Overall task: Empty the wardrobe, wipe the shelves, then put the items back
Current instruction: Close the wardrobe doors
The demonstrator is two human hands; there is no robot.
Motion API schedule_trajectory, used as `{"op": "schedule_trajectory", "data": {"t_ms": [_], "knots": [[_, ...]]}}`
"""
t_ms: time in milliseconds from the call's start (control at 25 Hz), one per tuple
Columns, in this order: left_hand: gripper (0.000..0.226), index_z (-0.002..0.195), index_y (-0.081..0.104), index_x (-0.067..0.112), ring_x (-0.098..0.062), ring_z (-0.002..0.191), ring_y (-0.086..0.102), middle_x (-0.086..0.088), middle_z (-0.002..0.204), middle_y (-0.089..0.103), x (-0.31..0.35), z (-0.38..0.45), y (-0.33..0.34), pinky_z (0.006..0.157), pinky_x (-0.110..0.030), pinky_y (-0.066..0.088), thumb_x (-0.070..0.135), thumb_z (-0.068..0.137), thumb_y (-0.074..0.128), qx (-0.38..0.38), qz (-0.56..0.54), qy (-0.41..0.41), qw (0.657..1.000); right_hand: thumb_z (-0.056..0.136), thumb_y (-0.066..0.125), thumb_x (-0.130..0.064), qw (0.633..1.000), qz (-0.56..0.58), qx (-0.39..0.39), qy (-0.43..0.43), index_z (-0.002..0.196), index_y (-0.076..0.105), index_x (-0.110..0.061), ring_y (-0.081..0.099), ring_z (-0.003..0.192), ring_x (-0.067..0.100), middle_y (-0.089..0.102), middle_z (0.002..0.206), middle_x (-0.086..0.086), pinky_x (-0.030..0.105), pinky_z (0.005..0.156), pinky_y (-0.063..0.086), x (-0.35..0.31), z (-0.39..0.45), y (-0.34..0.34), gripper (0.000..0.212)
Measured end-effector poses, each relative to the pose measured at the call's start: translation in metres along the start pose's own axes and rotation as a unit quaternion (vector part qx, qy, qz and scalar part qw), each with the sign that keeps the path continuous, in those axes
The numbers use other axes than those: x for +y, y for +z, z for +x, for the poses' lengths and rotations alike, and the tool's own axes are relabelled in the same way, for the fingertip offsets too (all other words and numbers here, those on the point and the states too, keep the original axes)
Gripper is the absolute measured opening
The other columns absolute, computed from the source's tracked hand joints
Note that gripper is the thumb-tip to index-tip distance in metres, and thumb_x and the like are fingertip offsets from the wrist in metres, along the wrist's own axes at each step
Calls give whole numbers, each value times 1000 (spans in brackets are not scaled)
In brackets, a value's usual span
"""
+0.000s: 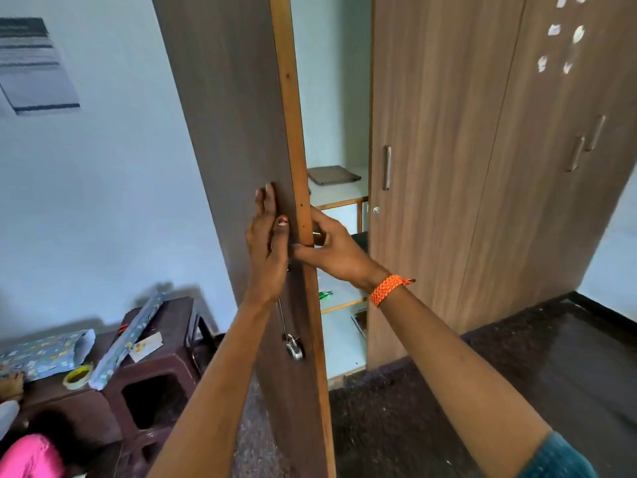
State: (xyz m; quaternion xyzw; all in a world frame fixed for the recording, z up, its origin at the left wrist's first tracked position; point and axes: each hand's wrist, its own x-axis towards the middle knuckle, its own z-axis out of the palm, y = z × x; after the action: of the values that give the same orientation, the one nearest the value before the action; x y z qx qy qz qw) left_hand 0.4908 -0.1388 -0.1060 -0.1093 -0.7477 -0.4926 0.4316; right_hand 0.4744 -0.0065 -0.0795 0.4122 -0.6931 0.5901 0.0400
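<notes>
While my left hand (267, 250) lies flat with straight fingers against the open wardrobe door (241, 132), my right hand (331, 251) curls round its edge; a folder (332, 174) sits on the shelf (339, 194) inside.

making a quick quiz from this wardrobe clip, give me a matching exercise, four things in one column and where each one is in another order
Things:
1. left hand
2. right hand
3. flat dark item
4. tape roll

Places:
A. on a shelf inside the wardrobe
B. flat against the outer face of the open wardrobe door
C. on the brown stool at lower left
D. curled round the door's edge

Pairs: 1-B, 2-D, 3-A, 4-C
</notes>
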Motion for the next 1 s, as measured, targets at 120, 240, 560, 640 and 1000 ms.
{"op": "schedule_trajectory", "data": {"t_ms": [120, 240, 560, 640, 1000], "knots": [[56, 146, 5, 38, -13, 147, 3, 2, 160, 4, -6, 11, 58, 117, -30, 0, 52, 95, 24, -29, 89, 14, 996, 86, 61, 9, 999, 20, 18, 31, 124, 56, -8, 65, 82, 2, 67, 90, -6, 19, 77, 52, 23, 1, -56, 42], [59, 143, -6, 45, -18, 146, -5, 7, 160, -12, -19, 27, 116, 112, -36, -1, 47, 94, 26, -67, 138, -4, 988, 88, 63, 3, 995, 36, 57, 68, 117, 61, -5, 65, 76, -1, 71, 83, -9, 13, 67, 50, 55, 7, -113, 30], [72, 145, -16, 42, -24, 144, -22, 4, 154, -32, -103, 107, 243, 110, -66, 6, 41, 98, 39, -203, 309, -10, 929, 82, 75, -9, 967, 28, 208, 146, 63, 53, -17, 45, 68, 17, 46, 60, -5, 36, 68, 44, 174, 103, -231, 30], [83, 144, -20, 42, -26, 144, -24, 3, 152, -36, -125, 130, 257, 107, -70, 5, 46, 94, 46, -235, 362, -6, 902, 82, 75, -10, 962, -1, 227, 152, 59, 46, -22, 42, 67, 16, 39, 59, -7, 36, 68, 43, 199, 132, -250, 38], [102, 132, -39, 41, -24, 118, -58, 1, 129, -61, -219, 201, 305, 91, -64, -29, 55, 89, 53, -292, 428, 14, 855, 68, 80, -50, 894, -239, 323, 199, 152, 14, -25, 23, 140, 35, 30, 151, 11, 57, 109, 30, 284, 230, -289, 109]]}}
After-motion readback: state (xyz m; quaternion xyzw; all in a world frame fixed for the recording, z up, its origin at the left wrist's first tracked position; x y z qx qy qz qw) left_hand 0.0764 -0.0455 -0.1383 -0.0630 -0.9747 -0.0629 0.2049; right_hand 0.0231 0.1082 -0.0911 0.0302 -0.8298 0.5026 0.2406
